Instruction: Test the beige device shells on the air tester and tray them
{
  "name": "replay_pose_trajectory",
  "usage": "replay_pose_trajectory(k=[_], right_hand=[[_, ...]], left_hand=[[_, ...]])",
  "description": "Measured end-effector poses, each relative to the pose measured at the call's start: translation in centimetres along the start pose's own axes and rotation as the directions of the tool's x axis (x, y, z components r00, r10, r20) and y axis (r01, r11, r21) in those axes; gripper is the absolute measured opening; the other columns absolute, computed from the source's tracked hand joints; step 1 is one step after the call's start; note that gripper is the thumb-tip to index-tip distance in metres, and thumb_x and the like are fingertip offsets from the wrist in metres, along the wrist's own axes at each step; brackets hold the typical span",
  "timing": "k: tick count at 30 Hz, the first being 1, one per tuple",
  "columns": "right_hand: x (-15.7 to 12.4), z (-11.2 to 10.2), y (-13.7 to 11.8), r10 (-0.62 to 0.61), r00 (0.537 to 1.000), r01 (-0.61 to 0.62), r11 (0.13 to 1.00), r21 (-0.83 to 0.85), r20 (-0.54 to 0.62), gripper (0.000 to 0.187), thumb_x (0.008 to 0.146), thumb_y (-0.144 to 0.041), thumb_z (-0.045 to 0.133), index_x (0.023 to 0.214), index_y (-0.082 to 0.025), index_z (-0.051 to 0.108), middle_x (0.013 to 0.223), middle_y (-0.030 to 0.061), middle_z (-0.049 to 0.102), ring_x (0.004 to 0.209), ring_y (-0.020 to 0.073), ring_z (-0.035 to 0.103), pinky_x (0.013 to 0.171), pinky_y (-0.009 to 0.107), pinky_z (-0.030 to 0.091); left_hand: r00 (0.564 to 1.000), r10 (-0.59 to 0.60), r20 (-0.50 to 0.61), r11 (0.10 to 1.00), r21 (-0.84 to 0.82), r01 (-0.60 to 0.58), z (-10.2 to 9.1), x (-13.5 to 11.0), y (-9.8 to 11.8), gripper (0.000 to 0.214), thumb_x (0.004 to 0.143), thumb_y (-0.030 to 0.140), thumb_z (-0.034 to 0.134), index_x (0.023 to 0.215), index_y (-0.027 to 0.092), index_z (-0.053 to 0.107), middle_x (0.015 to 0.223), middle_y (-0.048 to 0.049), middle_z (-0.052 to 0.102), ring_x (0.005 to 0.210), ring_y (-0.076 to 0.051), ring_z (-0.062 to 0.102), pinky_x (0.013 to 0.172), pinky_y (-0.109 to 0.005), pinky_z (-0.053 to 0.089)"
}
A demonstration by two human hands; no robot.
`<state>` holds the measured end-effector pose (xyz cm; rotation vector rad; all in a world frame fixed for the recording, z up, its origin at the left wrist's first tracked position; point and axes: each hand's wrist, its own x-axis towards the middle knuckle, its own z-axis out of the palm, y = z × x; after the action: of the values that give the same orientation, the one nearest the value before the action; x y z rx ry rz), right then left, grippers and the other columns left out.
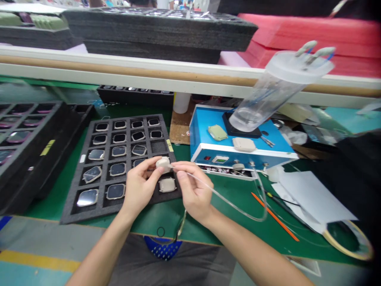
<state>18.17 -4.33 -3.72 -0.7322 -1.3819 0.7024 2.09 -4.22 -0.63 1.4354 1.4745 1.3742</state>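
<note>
No text can be read, the yellow labels [47, 147] being too blurred.

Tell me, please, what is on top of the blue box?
On the blue box are a clear cylinder on a black base, a green case, a beige case and small metal parts. The surface under the base and cases is covered.

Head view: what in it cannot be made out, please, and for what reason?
All in the head view:
Tube end at the case: too small, partly covered by the right hand.
Some tray cells: behind the left hand.
Display reading: too small, blurred.
Left stack: cut off by the left edge.
</note>
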Motion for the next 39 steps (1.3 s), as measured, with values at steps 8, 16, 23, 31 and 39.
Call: replay_pose_trajectory(k=[8,16,23,31,39], right_hand=[[-0.5,-0.1,1.1,0.103,0.994,-0.102,0.994,0.039,-0.036,0.016,0.104,-0.026,0.061,0.107,-0.024,0.076,0.107,0.0074,0.076,0.102,0.0209,0.073,0.087,0.037,0.063],[0.0,-0.1,0.7,0.071,0.997,-0.07,0.997,0.023,-0.031,0.015,0.103,-0.023,0.062,0.106,-0.025,0.077,0.104,0.0053,0.076,0.096,0.0187,0.074,0.081,0.033,0.062],[-0.7,-0.5,1.3,0.115,0.992,-0.115,0.993,0.0,-0.047,0.016,0.104,-0.028,0.061,0.107,-0.025,0.077,0.107,0.0058,0.076,0.101,0.0203,0.074,0.088,0.038,0.064],[-0.6,-0.2,0.2,0.121,0.988,-0.117,0.992,0.054,-0.097,0.016,0.104,-0.026,0.062,0.107,-0.025,0.078,0.107,0.0055,0.077,0.102,0.0194,0.075,0.088,0.035,0.066],[-1.1,0.1,-0.1,0.128,0.989,-0.127,0.992,0.027,-0.071,0.015,0.104,-0.026,0.062,0.106,-0.024,0.077,0.106,0.0068,0.078,0.101,0.0205,0.076,0.09,0.037,0.067]], left_hand=[[0.896,0.069,0.44,0.726,0.593,-0.347,-0.3,12.0,0.3,0.027,0.084,0.017,0.066,0.101,0.024,0.085,0.109,-0.0089,0.084,0.107,-0.03,0.078,0.097,-0.036,0.057],[0.896,0.038,0.443,0.536,0.747,-0.393,-0.4,14.0,0.0,0.028,0.099,0.021,0.061,0.121,0.014,0.077,0.127,-0.0168,0.077,0.125,-0.034,0.069,0.114,-0.055,0.047],[0.93,0.075,0.359,0.611,0.721,-0.327,-0.1,14.3,-0.1,0.032,0.103,0.036,0.066,0.128,0.015,0.068,0.13,-0.0119,0.069,0.119,-0.028,0.068,0.103,-0.052,0.057],[0.997,0.006,0.074,0.993,0.119,-0.015,-1.1,3.0,0.0,0.043,0.1,0.03,0.061,0.138,0.011,0.064,0.088,-0.0075,0.079,0.075,-0.021,0.074,0.073,-0.033,0.063],[0.965,-0.256,-0.059,0.832,-0.522,0.189,1.2,-2.5,-1.1,0.059,0.073,0.027,0.093,0.127,0.015,0.071,0.111,-0.0087,0.081,0.096,-0.019,0.078,0.089,-0.029,0.064]])
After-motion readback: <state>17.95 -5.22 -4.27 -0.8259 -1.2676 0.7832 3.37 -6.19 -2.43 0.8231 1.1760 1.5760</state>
